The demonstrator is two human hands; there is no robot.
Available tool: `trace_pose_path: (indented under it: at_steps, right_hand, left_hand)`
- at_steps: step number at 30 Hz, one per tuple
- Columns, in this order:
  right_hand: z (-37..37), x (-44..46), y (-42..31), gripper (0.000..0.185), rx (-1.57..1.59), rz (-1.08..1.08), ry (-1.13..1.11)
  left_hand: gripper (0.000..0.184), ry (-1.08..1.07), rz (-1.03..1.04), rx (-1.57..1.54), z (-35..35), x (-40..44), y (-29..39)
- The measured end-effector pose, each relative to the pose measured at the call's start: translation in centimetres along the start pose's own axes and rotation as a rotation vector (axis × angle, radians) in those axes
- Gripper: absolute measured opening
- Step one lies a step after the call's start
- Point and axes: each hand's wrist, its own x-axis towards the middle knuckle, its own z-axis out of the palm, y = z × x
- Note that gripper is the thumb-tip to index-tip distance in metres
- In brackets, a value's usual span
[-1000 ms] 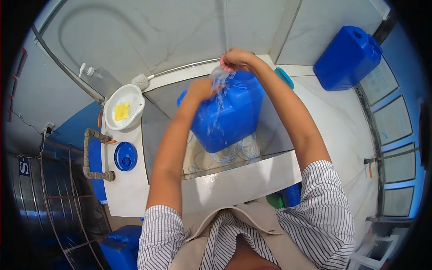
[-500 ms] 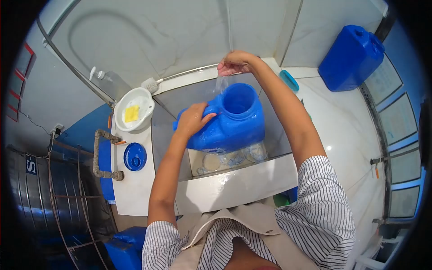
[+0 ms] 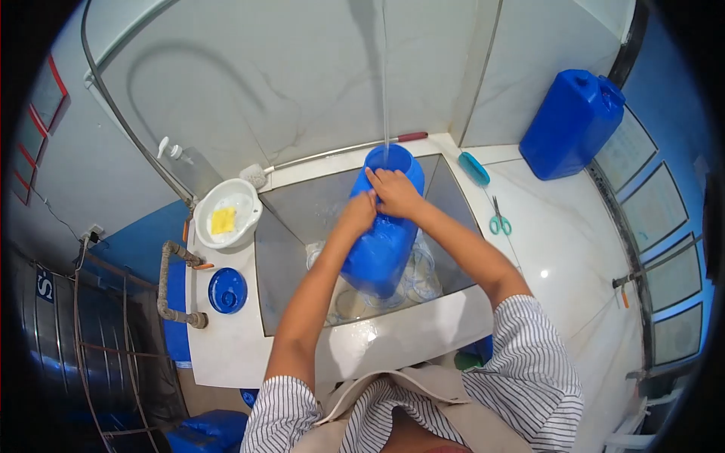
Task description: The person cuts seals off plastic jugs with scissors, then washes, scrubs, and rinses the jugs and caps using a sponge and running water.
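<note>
Our left hand (image 3: pixel 360 213), right hand (image 3: pixel 397 195) on blue jug (image 3: pixel 380 253), fingers bent; grip, we can't tell. Scissors (image 3: pixel 498 216) at jug's 3 o'clock.

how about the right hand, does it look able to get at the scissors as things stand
Probably yes, if it lets go of the blue jug: the scissors lie uncovered on the counter, just beyond the sink's right edge, and nothing seems to block the right hand.
</note>
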Motion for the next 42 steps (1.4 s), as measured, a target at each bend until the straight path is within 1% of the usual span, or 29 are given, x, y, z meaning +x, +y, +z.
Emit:
trace_pose_path:
  at_steps: [2, 4, 6, 8, 9, 10, 11, 12, 14, 15, 18, 19, 21, 22, 24, 25, 26, 28, 30, 32, 33, 34, 35, 36, 37, 38, 40, 41, 42]
  right_hand:
    - [0.0, -1.1, 0.3, 0.064, 0.020, -0.004, 0.087]
    - [-0.5, -1.4, 0.9, 0.064, 0.046, -0.008, 0.172]
    - [-1.1, -1.7, 0.1, 0.058, 0.038, 0.025, 0.101]
    - [-1.1, 0.4, -2.4, 0.056, 0.039, -0.003, 0.149]
    - [-1.5, 1.8, -3.6, 0.055, 0.036, -0.037, 0.196]
    - [-2.7, 3.4, -4.0, 0.054, 0.025, -0.039, 0.237]
    - [-4.6, 5.3, -3.9, 0.054, 0.014, -0.037, 0.277]
    - [-7.5, 6.8, -3.8, 0.055, 0.018, -0.016, 0.331]
    - [-14.1, 8.8, -2.8, 0.048, 0.109, 0.098, 0.470]
    - [-17.0, 9.7, -1.9, 0.046, 0.138, 0.142, 0.565]
    - [-19.4, 11.2, 0.0, 0.045, 0.090, 0.149, 0.542]
    - [-19.3, 11.7, -0.1, 0.045, 0.092, 0.156, 0.552]
    - [-18.6, 12.9, -0.7, 0.038, 0.002, 0.393, 0.082]
    - [-18.3, 13.1, -1.0, 0.038, 0.001, 0.400, 0.088]
    - [-17.5, 12.8, -2.0, 0.035, 0.072, 0.472, 0.142]
    - [-18.3, 12.5, -2.9, 0.036, 0.148, 0.498, 0.266]
    - [-19.2, 12.4, -3.1, 0.036, 0.148, 0.501, 0.256]
    - [-20.6, 12.4, -2.8, 0.041, 0.208, 0.584, 0.345]
    - [-21.3, 12.3, -1.8, 0.045, 0.280, 0.566, 0.392]
    - [-20.8, 12.0, -1.7, 0.045, 0.181, 0.586, 0.338]
    - [-19.0, 12.2, -0.9, 0.044, 0.099, 0.574, 0.230]
    - [-18.5, 12.1, -1.2, 0.044, 0.104, 0.581, 0.236]
    - [-18.0, 11.8, -2.0, 0.043, 0.105, 0.564, 0.138]
    - [-17.8, 11.5, -2.9, 0.043, 0.105, 0.547, 0.039]
    - [-17.9, 11.7, -3.6, 0.041, 0.134, 0.562, 0.050]
    - [-18.7, 11.9, -4.2, 0.041, 0.135, 0.571, 0.044]
    - [-20.6, 12.1, -5.3, 0.040, 0.284, 0.641, 0.222]
    - [-21.2, 12.4, -5.1, 0.039, 0.276, 0.637, 0.256]
    - [-21.2, 12.4, -4.6, 0.039, 0.278, 0.638, 0.254]
  left_hand:
    - [0.045, 0.016, 0.190, -0.028, -0.4, -3.3, -1.2]
    - [0.042, 0.156, 0.198, -0.103, -0.9, -6.6, -5.0]
    - [0.042, 0.340, -0.102, -0.478, -0.1, -9.8, -11.0]
    - [0.044, 0.375, -0.609, -0.959, -2.0, -13.5, -11.4]
    - [0.044, 0.374, -0.606, -0.962, -1.7, -14.3, -14.1]
    - [0.045, 0.360, -0.700, -1.096, -0.8, -14.8, -18.5]
    - [0.046, 0.340, -0.798, -1.228, -0.2, -15.1, -20.7]
    - [0.046, 0.334, -0.799, -1.224, -0.9, -15.3, -20.1]
    - [0.042, 0.273, -0.621, -1.431, -3.4, -15.1, -17.6]
    - [0.038, 0.395, -0.578, -1.559, -3.2, -14.2, -17.2]
    - [0.037, 0.279, -0.508, -1.630, -2.6, -15.1, -14.7]
    - [0.037, 0.259, -0.530, -1.653, -2.0, -16.3, -13.8]
    - [0.038, 0.268, -0.599, -1.667, -2.1, -20.8, -12.5]
    - [0.040, 0.295, -0.641, -1.658, -3.8, -23.0, -10.6]
    - [0.050, 0.499, -0.580, -1.445, -10.3, -26.3, -8.7]
    - [0.052, 0.487, -0.467, -1.439, -14.0, -27.2, -8.5]
    - [0.056, 0.477, -0.356, -1.432, -16.9, -27.4, -7.9]
    - [0.055, 0.651, -0.284, -1.362, -19.4, -26.4, -5.2]
    - [0.055, 0.658, -0.287, -1.379, -16.4, -24.4, -8.6]
    - [0.055, 0.640, -0.343, -1.434, -12.6, -23.9, -10.7]
    - [0.056, 0.612, -0.385, -1.476, -10.9, -24.3, -10.5]
    - [0.056, 0.607, -0.382, -1.467, -10.8, -25.6, -11.2]
    - [0.060, 0.592, -0.434, -1.371, -10.5, -27.6, -12.2]
    - [0.064, 0.575, -0.486, -1.276, -10.8, -28.3, -11.8]
    - [0.061, 0.524, -0.423, -1.356, -13.1, -29.1, -12.0]
    - [0.057, 0.471, -0.365, -1.434, -16.3, -30.4, -10.1]
    - [0.058, 0.688, -0.374, -1.324, -20.3, -29.6, -4.3]
    - [0.058, 0.688, -0.383, -1.323, -20.2, -28.9, -5.2]
    - [0.058, 0.670, -0.320, -1.346, -19.8, -27.8, -7.6]
